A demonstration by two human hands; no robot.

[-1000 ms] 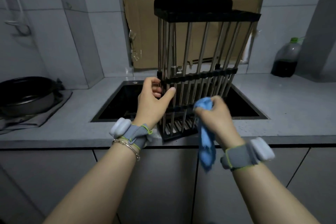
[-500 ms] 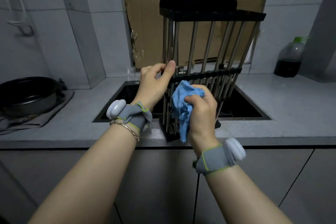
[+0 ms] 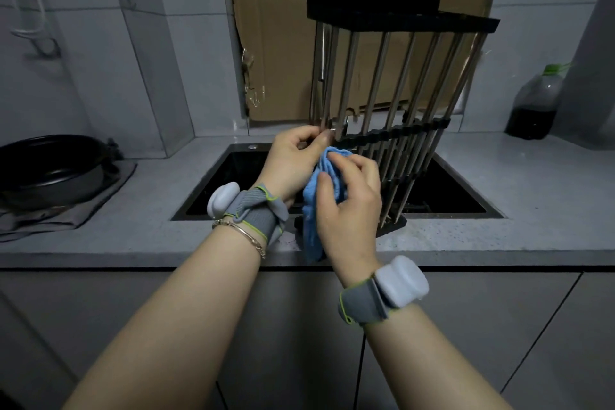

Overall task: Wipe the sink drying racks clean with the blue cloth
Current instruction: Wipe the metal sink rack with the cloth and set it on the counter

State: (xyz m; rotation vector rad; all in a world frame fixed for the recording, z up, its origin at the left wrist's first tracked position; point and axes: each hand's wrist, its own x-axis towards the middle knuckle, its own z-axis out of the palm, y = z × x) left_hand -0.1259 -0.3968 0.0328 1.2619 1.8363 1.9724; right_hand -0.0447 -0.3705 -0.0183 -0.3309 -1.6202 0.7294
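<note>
A drying rack [image 3: 392,86] of steel rods with black end bars stands on end, its lower bar on the counter's front strip by the sink [image 3: 442,191]. My left hand [image 3: 296,160] grips the rack's leftmost rods near the black cross strip. My right hand [image 3: 349,206] holds the bunched blue cloth [image 3: 314,210] against the lower left rods, right beside my left hand. The cloth's tail hangs down over the counter edge. The rack's lower left corner is hidden behind my hands.
A dark pan [image 3: 50,170] sits on a grey mat at the left of the grey counter [image 3: 532,203]. A bottle of dark liquid [image 3: 535,103] stands at the back right. Cardboard [image 3: 279,53] leans in the window behind the rack.
My right hand has carried the cloth left and up along the rods until it meets my left hand. My left hand has kept its hold on the left rods.
</note>
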